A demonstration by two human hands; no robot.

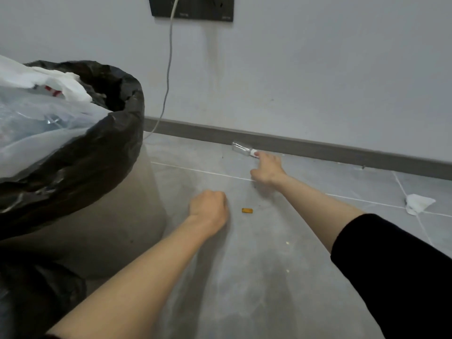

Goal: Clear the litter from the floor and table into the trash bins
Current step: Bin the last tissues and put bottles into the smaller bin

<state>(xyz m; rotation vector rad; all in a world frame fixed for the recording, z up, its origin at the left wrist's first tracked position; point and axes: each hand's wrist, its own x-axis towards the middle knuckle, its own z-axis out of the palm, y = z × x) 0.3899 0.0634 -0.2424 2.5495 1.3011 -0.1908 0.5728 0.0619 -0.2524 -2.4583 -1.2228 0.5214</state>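
Head view. Clear bottle (pixel 242 148): on its side at the floor's (pixel 249 270) far edge, against the baseboard (pixel 318 152). Right hand (pixel 267 168): fingers outstretched, tips at its cap, probably to drag it clear. Left hand (pixel 209 207): fisted, nothing visibly held, apparently bracing. Trash bin (pixel 102 148): near left, overfull.

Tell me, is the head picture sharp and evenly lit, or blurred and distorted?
Head view: soft, even light, no hard glare; only faint shadows lie on the floor. The skirting board bends from wide-angle distortion. The right hand and the clear bottle look slightly blurred.
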